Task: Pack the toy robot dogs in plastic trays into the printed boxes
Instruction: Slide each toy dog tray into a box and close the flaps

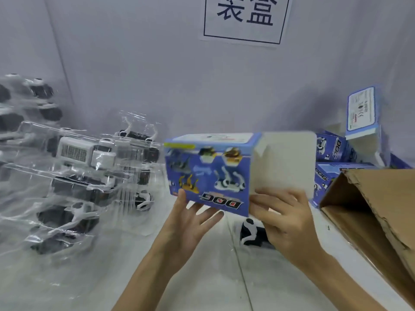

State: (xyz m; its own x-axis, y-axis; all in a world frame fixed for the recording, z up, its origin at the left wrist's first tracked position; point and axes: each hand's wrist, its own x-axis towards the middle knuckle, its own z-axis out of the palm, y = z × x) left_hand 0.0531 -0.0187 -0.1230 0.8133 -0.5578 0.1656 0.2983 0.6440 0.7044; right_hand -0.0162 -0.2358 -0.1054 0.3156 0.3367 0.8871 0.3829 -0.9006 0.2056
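Single head-worn wide-angle view, facing forward and down, close over table

Box: I see a blue printed cardboard box inverted, flap open.
Grip: left hand, right hand hold it.

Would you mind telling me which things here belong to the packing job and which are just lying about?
Job: printed box, held by left hand and right hand; trayed toy dogs; toy dog below the box; stacked printed boxes.
Lying about: brown carton; wall sign.
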